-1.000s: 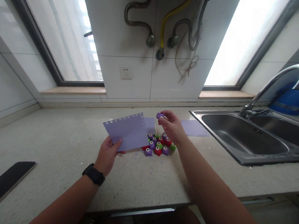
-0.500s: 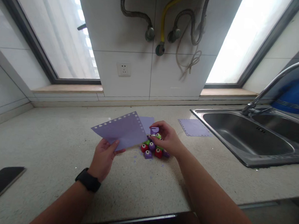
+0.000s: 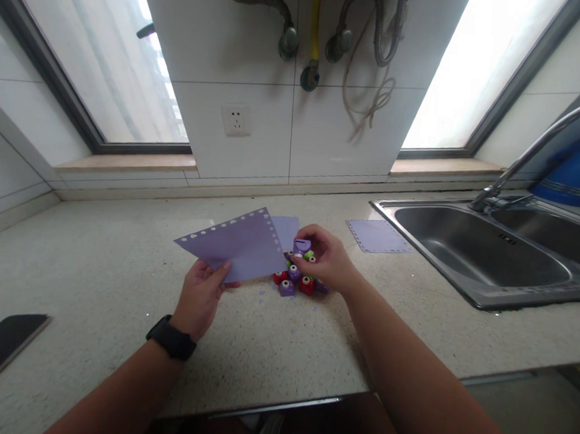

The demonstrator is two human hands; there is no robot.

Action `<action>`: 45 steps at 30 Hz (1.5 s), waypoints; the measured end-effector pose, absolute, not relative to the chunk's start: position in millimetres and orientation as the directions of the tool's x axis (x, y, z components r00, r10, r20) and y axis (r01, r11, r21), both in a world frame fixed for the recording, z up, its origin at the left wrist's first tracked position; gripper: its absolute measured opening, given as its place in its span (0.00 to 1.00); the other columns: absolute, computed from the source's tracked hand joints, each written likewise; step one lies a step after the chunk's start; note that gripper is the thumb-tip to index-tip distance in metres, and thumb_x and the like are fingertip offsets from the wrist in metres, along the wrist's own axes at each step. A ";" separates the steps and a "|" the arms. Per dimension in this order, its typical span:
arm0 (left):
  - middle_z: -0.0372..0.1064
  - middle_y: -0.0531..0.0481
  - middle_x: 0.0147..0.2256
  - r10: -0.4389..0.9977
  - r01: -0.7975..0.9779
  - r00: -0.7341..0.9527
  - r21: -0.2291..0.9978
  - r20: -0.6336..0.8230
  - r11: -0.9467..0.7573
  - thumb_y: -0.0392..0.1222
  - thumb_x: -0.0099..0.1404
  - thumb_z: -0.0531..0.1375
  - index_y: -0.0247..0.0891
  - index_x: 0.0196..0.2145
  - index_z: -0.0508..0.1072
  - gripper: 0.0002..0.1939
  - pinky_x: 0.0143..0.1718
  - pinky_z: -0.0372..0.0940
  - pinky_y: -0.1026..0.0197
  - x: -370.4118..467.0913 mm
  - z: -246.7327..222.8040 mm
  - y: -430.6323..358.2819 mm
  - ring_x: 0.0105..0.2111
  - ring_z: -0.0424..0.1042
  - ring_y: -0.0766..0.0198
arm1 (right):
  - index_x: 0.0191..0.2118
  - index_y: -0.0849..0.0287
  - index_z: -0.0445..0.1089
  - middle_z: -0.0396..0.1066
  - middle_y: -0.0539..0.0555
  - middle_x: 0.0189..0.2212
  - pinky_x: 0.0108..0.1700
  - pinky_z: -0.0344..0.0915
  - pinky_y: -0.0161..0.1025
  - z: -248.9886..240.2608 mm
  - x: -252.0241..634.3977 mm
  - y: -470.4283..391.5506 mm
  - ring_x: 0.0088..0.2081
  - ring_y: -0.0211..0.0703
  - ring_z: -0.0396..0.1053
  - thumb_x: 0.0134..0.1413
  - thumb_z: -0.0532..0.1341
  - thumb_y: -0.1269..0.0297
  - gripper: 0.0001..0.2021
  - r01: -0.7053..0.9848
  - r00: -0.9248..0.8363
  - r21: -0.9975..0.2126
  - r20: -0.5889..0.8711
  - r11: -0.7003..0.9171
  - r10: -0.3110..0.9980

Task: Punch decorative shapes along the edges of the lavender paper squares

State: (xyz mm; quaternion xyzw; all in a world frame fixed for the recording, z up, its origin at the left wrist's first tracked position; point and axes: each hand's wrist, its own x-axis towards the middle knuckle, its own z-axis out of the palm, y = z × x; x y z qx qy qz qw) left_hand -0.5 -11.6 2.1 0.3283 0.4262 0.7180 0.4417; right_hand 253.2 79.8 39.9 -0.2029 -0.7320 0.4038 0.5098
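Mid-frame, your left hand (image 3: 201,295) pinches a sheet (image 3: 236,252) partly hiding a paper (image 3: 286,227), your right hand (image 3: 329,259) a purple punch (image 3: 301,246), with a sink (image 3: 469,251) at right.

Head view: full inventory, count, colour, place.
Punched sheet: 1, purple, in left hand
Flat sheets: 2, purple, behind it and left of sink
Held punch: 1, purple, in right hand
Other punches: several, some hidden, purple/red/green, below right hand
Paper scraps: few, purple, near punches
Flat object: 1, black, left edge
Countertop: 1, pale speckled, centre
Sink: 1, steel, right
Faucet: 1, chrome, sink's back rim
Unclear object: 1, blue, behind sink
Socket: 1, white, wall
Hoses: 3, two grey, one yellow, wall
Valves: 3, greenish, wall
Cord: 1, pale, wall
Windows: 2, whitish, both sides
Watch: 1, black, left wrist
Hands, forearms: 2 each, bare, foreground
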 end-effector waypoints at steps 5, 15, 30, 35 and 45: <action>0.76 0.51 0.41 0.911 -0.352 -0.400 0.901 0.099 -0.252 0.43 0.52 0.78 0.38 0.38 0.74 0.20 0.30 0.78 0.62 -1.1 1.9 -12.2 0.35 0.76 0.64 | 0.42 0.57 0.73 0.70 0.51 0.35 0.38 0.65 0.40 42.4 254.5 78.2 0.36 0.41 0.68 0.46 0.74 0.69 0.16 -0.065 -0.379 -0.779 0.598 0.624 0.706; 0.76 0.50 0.39 0.920 -0.361 -0.378 0.899 0.103 -0.249 0.41 0.52 0.77 0.37 0.40 0.75 0.21 0.26 0.76 0.64 0.3 3.6 -12.1 0.32 0.75 0.65 | 0.32 0.55 0.62 0.65 0.45 0.28 0.30 0.56 0.36 47.6 254.0 68.6 0.29 0.35 0.59 0.39 0.71 0.72 0.18 -0.019 -0.412 -0.788 0.567 0.616 0.713; 0.76 0.51 0.39 0.924 -0.348 -0.366 0.904 0.113 -0.249 0.40 0.54 0.77 0.38 0.40 0.75 0.19 0.25 0.75 0.66 -0.8 1.0 -11.6 0.31 0.74 0.66 | 0.30 0.55 0.63 0.65 0.46 0.27 0.29 0.57 0.36 48.3 256.6 67.0 0.28 0.36 0.61 0.41 0.75 0.69 0.18 -0.096 -0.477 -0.850 0.496 0.518 0.726; 0.76 0.51 0.39 0.919 -0.342 -0.379 0.906 0.108 -0.247 0.41 0.53 0.77 0.39 0.40 0.75 0.20 0.27 0.76 0.65 -0.7 1.4 -12.0 0.32 0.75 0.66 | 0.35 0.55 0.67 0.67 0.47 0.29 0.30 0.61 0.36 46.5 251.8 69.1 0.29 0.36 0.64 0.41 0.77 0.65 0.19 -0.160 -0.452 -0.871 0.482 0.464 0.751; 0.77 0.50 0.39 0.923 -0.316 -0.365 0.917 0.119 -0.244 0.43 0.54 0.76 0.39 0.39 0.74 0.19 0.28 0.76 0.63 1.2 3.1 -14.0 0.34 0.76 0.63 | 0.38 0.54 0.68 0.72 0.47 0.32 0.35 0.72 0.36 37.4 236.6 71.6 0.30 0.35 0.71 0.39 0.81 0.57 0.25 -0.379 -0.365 -0.900 0.359 0.215 0.859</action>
